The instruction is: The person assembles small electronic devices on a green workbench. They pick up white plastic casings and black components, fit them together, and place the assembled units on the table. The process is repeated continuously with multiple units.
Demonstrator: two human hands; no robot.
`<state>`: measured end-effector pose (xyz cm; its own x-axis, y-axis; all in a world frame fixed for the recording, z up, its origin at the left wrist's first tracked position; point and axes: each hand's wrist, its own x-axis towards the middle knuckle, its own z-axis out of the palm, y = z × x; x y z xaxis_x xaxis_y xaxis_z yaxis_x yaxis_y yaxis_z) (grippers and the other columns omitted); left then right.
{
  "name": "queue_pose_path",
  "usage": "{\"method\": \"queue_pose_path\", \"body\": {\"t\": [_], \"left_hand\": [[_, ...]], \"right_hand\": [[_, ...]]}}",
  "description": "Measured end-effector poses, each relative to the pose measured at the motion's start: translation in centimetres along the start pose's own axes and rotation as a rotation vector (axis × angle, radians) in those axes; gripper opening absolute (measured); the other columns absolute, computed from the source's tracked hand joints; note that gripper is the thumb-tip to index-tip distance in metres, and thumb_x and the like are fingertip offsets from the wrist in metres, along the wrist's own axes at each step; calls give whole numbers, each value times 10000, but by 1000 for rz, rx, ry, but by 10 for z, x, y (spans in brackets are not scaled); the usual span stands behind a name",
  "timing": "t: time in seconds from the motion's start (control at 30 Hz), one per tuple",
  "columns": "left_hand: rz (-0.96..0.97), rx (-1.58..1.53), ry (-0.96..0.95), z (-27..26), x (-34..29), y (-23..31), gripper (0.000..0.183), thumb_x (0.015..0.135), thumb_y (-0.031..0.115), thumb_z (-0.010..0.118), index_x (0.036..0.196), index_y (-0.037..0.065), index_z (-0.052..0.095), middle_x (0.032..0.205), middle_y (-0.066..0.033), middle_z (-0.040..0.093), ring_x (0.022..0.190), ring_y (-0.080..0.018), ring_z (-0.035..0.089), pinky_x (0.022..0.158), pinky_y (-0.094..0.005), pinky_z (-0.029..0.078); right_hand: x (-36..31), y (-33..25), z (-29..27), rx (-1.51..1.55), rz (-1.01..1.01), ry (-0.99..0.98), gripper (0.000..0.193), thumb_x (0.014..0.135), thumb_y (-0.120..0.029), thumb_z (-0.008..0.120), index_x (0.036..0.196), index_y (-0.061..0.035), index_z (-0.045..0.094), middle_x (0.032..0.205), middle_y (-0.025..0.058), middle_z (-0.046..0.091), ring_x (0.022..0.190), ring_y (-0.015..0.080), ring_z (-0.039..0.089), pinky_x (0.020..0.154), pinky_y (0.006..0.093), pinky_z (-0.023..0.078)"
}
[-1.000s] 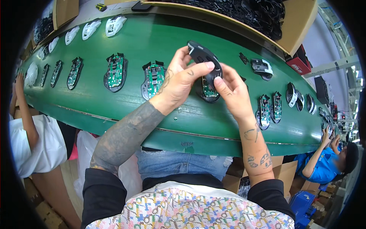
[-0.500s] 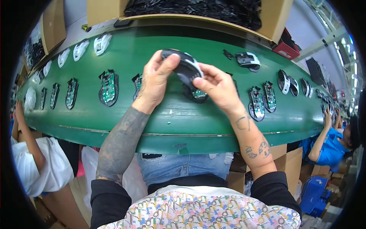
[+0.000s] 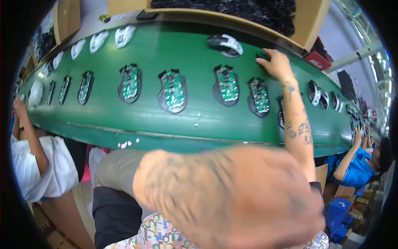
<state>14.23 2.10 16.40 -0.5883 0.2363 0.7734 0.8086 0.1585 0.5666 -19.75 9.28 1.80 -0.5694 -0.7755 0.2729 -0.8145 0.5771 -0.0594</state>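
My right hand (image 3: 277, 65) stretches to the far side of the green work surface, thumb and forefinger apart around a small black part (image 3: 260, 55). My left hand (image 3: 265, 195) is large and smeared by motion close in front of me; its fingers, and anything in them, cannot be made out. A black-and-white computer mouse shell (image 3: 225, 45) lies at the far middle, left of my right hand. Mouse bases with green circuit boards line the surface, among them one at the middle (image 3: 172, 92), another further right (image 3: 226, 85) and one nearer my right forearm (image 3: 259, 98).
White shells (image 3: 124, 36) lie along the far left edge. More shells (image 3: 314, 93) sit right of my forearm. A cardboard box (image 3: 309, 25) of black parts stands beyond the surface, near a red box (image 3: 318, 57). People work at left (image 3: 49, 166) and right (image 3: 358, 153).
The mouse shell has left my hands, and one lies at the far middle. My right hand has moved out to the far right. My left hand has come back toward me.
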Motion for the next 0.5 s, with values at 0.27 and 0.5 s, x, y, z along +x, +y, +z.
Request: {"method": "queue_pose_path", "body": {"t": [0.27,0.5], "left_hand": [[86,-142,89,12,-21,17,227,893,146,517,1068,18,582,1012,-106,599,867,-197,596,819,-307,461],[-4,-208,106,-19,-41,15,259,898,111,496,1124,9,572,1066,-108,614,946,-187,596,852,-303,451]], "right_hand": [[12,1,-8,301,-13,206,317,816,-254,667,1095,-107,639,873,141,680,841,285,661,808,365,506],[-11,64,-30,278,-71,223,303,838,-178,588,1138,-168,635,931,127,631,923,270,623,820,362,488]]}}
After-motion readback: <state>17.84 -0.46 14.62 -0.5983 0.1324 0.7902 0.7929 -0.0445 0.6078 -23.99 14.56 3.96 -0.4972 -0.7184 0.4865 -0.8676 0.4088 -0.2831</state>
